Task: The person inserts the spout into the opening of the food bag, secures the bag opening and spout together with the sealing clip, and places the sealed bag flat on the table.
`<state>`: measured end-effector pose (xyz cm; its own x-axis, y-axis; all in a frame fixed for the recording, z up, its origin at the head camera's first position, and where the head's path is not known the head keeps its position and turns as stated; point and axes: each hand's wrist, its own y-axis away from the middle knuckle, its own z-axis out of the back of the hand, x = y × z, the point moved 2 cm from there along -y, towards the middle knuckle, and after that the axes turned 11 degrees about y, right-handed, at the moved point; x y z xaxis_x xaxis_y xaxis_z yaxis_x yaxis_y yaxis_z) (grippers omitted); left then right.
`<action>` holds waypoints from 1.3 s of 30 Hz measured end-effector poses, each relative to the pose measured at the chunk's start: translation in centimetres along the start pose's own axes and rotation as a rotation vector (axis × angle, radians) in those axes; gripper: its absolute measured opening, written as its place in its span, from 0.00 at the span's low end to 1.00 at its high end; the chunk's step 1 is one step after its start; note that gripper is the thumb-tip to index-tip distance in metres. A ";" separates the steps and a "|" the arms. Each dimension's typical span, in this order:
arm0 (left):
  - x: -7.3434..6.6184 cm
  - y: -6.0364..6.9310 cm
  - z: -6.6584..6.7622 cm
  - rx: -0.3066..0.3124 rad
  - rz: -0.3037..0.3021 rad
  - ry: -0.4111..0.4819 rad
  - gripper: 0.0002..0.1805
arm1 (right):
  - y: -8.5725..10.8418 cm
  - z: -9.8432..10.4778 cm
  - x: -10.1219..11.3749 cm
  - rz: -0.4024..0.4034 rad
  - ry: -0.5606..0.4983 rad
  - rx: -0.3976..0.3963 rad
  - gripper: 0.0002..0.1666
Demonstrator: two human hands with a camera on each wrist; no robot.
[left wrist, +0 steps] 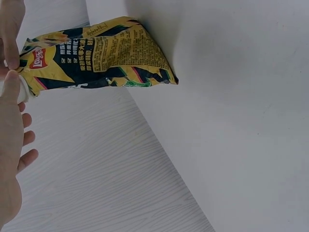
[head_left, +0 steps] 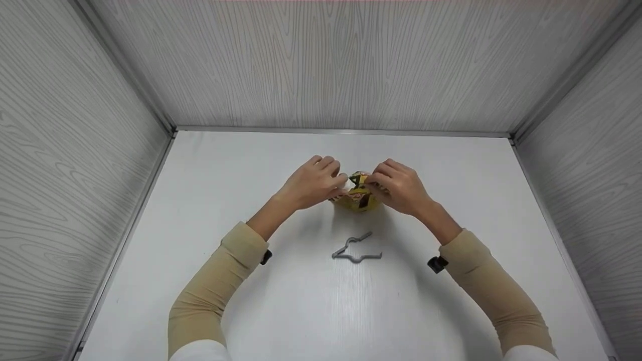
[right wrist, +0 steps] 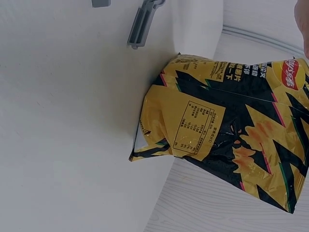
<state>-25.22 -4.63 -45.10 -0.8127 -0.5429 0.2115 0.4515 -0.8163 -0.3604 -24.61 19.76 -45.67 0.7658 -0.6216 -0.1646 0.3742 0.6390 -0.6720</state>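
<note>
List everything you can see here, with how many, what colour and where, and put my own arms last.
snack bag: 1, yellow and black, between the hands
white item: 1, white, by the left thumb at the bag's top; unclear what it is
clip: 1, grey, open on the table, nearer you than the bag
table: 1, white, under everything
wall panels: 3, grey wood-grain, back, left and right
edging strips: several, grey, along panel and table edges
devices: 2, black, one at each cuff
sleeves: 2, tan, on the forearms
left hand: 1, bare, at the bag's top
right hand: 1, bare, opposite
</note>
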 end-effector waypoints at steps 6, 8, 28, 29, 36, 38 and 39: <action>0.0 0.0 0.0 -0.019 -0.003 -0.009 0.18 | 0.1 -0.1 0.2 -0.013 -0.016 0.012 0.07; 0.0 0.0 0.1 -0.024 0.005 0.003 0.18 | 0.1 -0.2 0.2 -0.018 -0.026 0.012 0.07; 0.2 0.2 0.2 0.005 0.045 0.076 0.21 | 0.3 -0.4 0.1 -0.076 -0.121 0.033 0.04; 0.2 0.2 0.2 0.003 0.040 0.076 0.21 | 0.3 -0.4 0.1 -0.080 -0.121 0.035 0.04; 0.1 0.3 0.2 0.006 0.029 0.068 0.20 | 0.4 -0.3 0.0 -0.083 -0.118 0.027 0.05; 0.1 0.3 0.1 0.012 0.033 0.069 0.21 | 0.4 -0.4 -0.1 -0.084 -0.115 0.029 0.06; 0.1 0.2 0.1 0.016 0.035 0.071 0.21 | 0.4 -0.3 -0.1 -0.087 -0.112 0.031 0.06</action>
<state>-25.15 -4.91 -45.05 -0.8203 -0.5561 0.1340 0.4851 -0.8005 -0.3520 -24.70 19.96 -46.20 0.7831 -0.6215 -0.0240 0.4562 0.6001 -0.6571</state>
